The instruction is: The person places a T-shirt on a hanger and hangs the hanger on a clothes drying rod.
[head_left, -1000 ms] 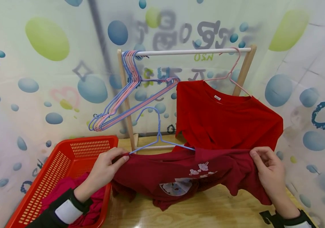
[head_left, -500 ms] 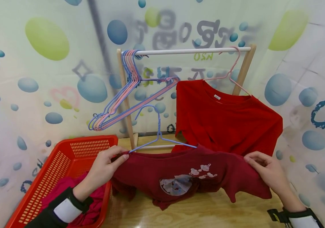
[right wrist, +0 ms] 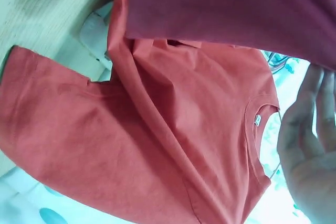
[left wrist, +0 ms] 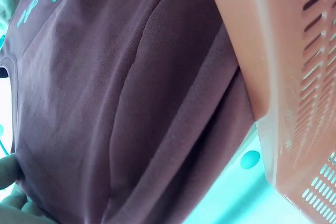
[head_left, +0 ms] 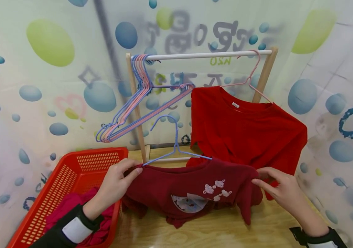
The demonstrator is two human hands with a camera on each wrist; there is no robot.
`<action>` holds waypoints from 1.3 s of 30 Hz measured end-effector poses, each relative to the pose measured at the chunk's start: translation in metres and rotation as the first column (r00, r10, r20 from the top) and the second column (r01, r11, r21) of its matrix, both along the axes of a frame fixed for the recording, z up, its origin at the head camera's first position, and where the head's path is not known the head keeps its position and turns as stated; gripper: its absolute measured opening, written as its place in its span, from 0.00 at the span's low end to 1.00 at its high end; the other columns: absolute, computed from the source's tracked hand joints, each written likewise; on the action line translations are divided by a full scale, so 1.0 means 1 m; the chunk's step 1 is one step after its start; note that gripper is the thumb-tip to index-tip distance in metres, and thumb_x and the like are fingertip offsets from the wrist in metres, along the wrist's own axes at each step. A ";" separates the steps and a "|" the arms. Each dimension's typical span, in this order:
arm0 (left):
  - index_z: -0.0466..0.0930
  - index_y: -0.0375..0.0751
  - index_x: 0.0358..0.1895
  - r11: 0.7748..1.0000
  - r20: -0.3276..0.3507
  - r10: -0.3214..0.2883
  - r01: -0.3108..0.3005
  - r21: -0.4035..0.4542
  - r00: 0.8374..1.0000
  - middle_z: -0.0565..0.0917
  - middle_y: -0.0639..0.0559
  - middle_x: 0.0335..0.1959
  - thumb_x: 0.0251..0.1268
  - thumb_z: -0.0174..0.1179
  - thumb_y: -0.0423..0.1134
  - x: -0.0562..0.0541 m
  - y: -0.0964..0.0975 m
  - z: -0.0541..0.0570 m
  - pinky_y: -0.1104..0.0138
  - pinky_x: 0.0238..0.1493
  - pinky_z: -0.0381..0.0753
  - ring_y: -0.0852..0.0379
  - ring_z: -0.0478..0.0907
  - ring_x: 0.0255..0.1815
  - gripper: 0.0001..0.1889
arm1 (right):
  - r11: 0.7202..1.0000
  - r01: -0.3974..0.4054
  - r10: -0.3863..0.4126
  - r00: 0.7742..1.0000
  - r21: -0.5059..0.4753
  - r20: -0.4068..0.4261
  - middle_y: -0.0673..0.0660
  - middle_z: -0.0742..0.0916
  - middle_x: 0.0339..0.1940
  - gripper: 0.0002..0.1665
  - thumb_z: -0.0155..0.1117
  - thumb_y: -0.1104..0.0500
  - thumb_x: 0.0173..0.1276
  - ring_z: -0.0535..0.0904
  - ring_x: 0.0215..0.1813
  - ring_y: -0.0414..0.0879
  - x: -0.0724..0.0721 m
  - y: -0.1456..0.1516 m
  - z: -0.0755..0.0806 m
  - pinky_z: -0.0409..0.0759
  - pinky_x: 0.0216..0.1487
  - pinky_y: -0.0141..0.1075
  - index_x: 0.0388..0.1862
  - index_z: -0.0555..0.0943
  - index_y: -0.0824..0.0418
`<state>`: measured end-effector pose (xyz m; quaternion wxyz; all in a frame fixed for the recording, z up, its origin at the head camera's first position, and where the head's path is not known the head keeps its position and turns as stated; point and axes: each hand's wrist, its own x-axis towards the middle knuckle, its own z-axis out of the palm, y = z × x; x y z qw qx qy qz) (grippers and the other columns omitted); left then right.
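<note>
A dark red shirt (head_left: pixel 151 186) with a fan print and pale flower shapes spreads between both hands, above the table. A blue wire hanger (head_left: pixel 176 137) pokes out of its neckline, hook upward; the ends of its arms are hidden inside the cloth. At the shirt's left shoulder, my left hand (head_left: pixel 117 182) pinches cloth and hanger end between thumb and fingers. My right hand (head_left: pixel 285 189) pinches the other shoulder, and the sleeve hangs down beside it. In the right wrist view the shirt's cloth (right wrist: pixel 226 9) reaches the right hand's fingertips.
A bright red shirt (head_left: pixel 250 131) hangs on a pink hanger (head_left: pixel 250 77) from the rack's white rail (head_left: pixel 201 55), behind the right hand. Several blue and pink hangers (head_left: pixel 142 86) hang at the rail's left. A red basket (head_left: pixel 68 172) with crimson clothing (head_left: pixel 71 206) stands left on the wooden table (head_left: pixel 207 230).
My right hand has moved left along the dark red shirt from the outstretched sleeve to the shoulder. That sleeve has dropped. The blue hanger has shifted slightly right; the left hand has barely moved.
</note>
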<state>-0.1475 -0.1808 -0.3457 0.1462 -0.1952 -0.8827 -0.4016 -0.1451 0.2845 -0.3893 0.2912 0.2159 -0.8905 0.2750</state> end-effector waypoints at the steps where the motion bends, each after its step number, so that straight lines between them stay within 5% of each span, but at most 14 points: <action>1: 0.83 0.47 0.43 1.000 0.004 0.004 -0.004 0.003 1.000 0.82 0.58 0.36 0.63 0.61 0.34 0.000 0.000 0.000 0.69 0.34 0.76 0.61 0.74 0.34 0.08 | 1.000 -0.012 0.012 1.000 0.001 -0.015 0.41 0.84 0.27 0.21 0.77 0.69 0.44 0.75 0.28 0.26 0.000 -0.001 0.000 0.74 0.33 0.19 0.34 0.82 0.49; 8: 0.83 0.48 0.42 0.999 -0.019 0.038 -0.038 0.019 0.999 0.81 0.59 0.32 0.63 0.61 0.35 -0.002 -0.003 -0.003 0.69 0.31 0.73 0.61 0.72 0.31 0.06 | 0.998 -0.060 0.057 0.995 -0.033 -0.080 0.43 0.85 0.24 0.23 0.77 0.73 0.39 0.75 0.27 0.25 -0.002 0.010 -0.004 0.73 0.30 0.19 0.29 0.82 0.48; 17: 0.83 0.48 0.42 1.000 -0.061 0.014 -0.014 -0.003 0.998 0.82 0.59 0.34 0.61 0.62 0.34 -0.003 0.000 -0.007 0.69 0.33 0.75 0.64 0.74 0.33 0.07 | 0.994 -0.040 0.029 0.994 0.105 0.107 0.34 0.79 0.19 0.11 0.75 0.58 0.52 0.72 0.22 0.27 -0.004 0.021 -0.014 0.69 0.25 0.21 0.24 0.80 0.44; 20: 0.83 0.47 0.41 0.999 -0.123 -0.014 0.010 -0.031 0.992 0.82 0.59 0.35 0.60 0.63 0.33 -0.002 0.004 -0.008 0.69 0.35 0.77 0.64 0.75 0.35 0.08 | 0.978 -0.011 -0.020 0.989 0.207 0.144 0.38 0.84 0.26 0.07 0.72 0.58 0.56 0.78 0.28 0.30 -0.003 0.013 -0.006 0.75 0.28 0.27 0.32 0.82 0.48; 24: 0.82 0.46 0.40 0.998 -0.168 -0.031 0.023 -0.053 0.985 0.82 0.59 0.36 0.59 0.64 0.32 0.001 0.010 -0.006 0.69 0.36 0.78 0.65 0.75 0.36 0.08 | 0.967 0.043 -0.069 0.993 0.249 0.096 0.49 0.86 0.44 0.19 0.65 0.65 0.62 0.81 0.41 0.41 0.003 -0.012 0.013 0.79 0.41 0.35 0.52 0.79 0.55; 28: 0.82 0.46 0.40 0.998 -0.172 -0.039 0.029 -0.062 0.984 0.82 0.57 0.34 0.60 0.63 0.34 0.001 0.015 -0.003 0.70 0.34 0.76 0.65 0.74 0.36 0.06 | 0.976 -0.006 0.011 1.000 0.218 -0.022 0.51 0.84 0.49 0.26 0.65 0.60 0.62 0.78 0.49 0.45 0.003 -0.045 0.024 0.75 0.49 0.39 0.61 0.75 0.54; 32: 0.82 0.46 0.40 0.996 -0.164 -0.049 0.036 -0.079 0.985 0.81 0.55 0.33 0.63 0.62 0.37 0.000 0.019 -0.001 0.70 0.33 0.74 0.65 0.72 0.35 0.04 | 0.958 -0.077 0.112 0.987 0.278 -0.115 0.49 0.84 0.40 0.24 0.71 0.56 0.55 0.76 0.41 0.40 -0.003 -0.068 0.024 0.78 0.40 0.39 0.52 0.80 0.55; 39: 0.82 0.46 0.44 0.977 -0.229 -0.102 0.054 -0.204 0.968 0.79 0.59 0.32 0.63 0.61 0.38 -0.002 0.024 0.002 0.67 0.38 0.72 0.63 0.72 0.38 0.07 | 0.987 -0.036 0.054 0.991 0.154 -0.120 0.44 0.82 0.31 0.16 0.71 0.68 0.52 0.71 0.34 0.36 -0.009 -0.079 0.020 0.72 0.36 0.24 0.40 0.81 0.55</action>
